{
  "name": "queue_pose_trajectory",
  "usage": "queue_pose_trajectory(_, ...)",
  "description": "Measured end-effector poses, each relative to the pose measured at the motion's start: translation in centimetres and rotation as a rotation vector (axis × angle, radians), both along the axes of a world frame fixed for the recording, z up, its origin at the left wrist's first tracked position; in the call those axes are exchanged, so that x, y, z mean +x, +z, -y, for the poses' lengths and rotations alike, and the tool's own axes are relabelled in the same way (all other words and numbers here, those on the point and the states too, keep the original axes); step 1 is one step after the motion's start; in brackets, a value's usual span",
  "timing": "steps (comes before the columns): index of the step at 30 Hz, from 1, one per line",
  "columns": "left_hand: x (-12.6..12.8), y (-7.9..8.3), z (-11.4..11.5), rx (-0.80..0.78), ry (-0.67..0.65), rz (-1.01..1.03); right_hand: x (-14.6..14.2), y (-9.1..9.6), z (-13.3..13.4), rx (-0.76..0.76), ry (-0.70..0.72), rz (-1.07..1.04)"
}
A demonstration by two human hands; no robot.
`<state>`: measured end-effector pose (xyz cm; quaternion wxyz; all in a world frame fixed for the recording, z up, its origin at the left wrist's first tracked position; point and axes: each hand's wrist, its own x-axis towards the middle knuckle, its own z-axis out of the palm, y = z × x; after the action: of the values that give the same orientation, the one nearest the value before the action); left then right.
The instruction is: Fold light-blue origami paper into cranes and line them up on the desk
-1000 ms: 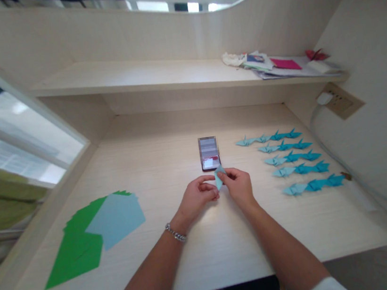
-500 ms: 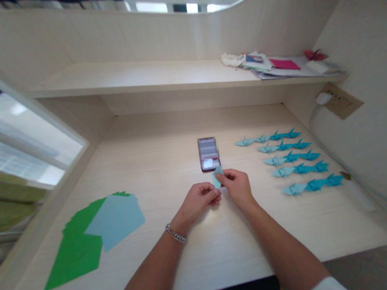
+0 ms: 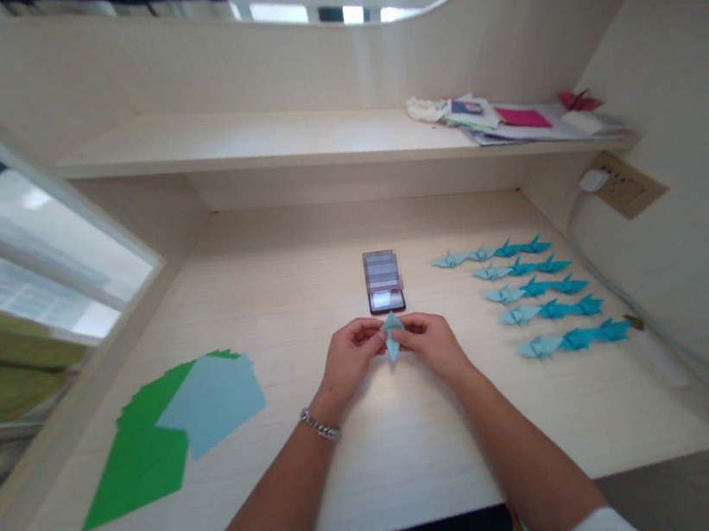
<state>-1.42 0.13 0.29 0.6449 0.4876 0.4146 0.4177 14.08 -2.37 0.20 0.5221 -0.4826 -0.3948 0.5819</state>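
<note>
Both forearms of the person are bare, from the near edge of the view as far as the left hand (image 3: 349, 353) and the right hand (image 3: 434, 344). Around the left wrist sits a thin bracelet (image 3: 320, 427) made of small silver-coloured metal links, which shine a little in the light. At the near right corner the right arm comes out of a short white sleeve (image 3: 602, 529), plain and smooth, of which only the rounded edge is visible.
</note>
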Motion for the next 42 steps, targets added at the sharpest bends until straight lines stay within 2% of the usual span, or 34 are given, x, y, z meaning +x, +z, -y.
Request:
queue_pose_trajectory(4, -0.1, 0.0, -0.2, -0.001, 0.040, 0.005, 0.2, 0.4, 0.1, -0.052, -0.002, -0.029)
queue_pose_trajectory(11, -0.1, -0.1, 0.1, 0.000, 0.008, 0.012, 0.3, 0.5, 0.1, -0.074, -0.033, 0.001)
queue_pose_trajectory(19, -0.2, 0.1, 0.1, -0.052, -0.020, 0.084, 0.7, 0.8, 0.1, -0.142, -0.001, -0.074)
queue_pose_trajectory(23, -0.2, 0.6, 0.2, -0.102, -0.027, 0.168, 0.8, 1.0, 0.3, -0.125, 0.029, -0.113)
queue_pose_trajectory(27, -0.2, 0.8, 0.3, -0.113, -0.002, 0.163, 0.9, 1.2, 0.4, -0.116, 0.060, -0.125)
queue_pose_trajectory(33, 0.0, 0.2, 0.2, -0.079, -0.011, 0.146, 0.7, 0.6, 0.1, -0.094, -0.022, 0.013)
queue_pose_trajectory(37, 0.0, -0.2, 0.1, -0.048, 0.034, 0.038, 0.4, 0.3, 0.0, -0.054, -0.030, 0.031)
queue_pose_trajectory(42, 0.1, -0.3, 0.1, -0.029, 0.086, 0.024, 0.0, 0.1, 0.0, -0.014, -0.068, 0.054)
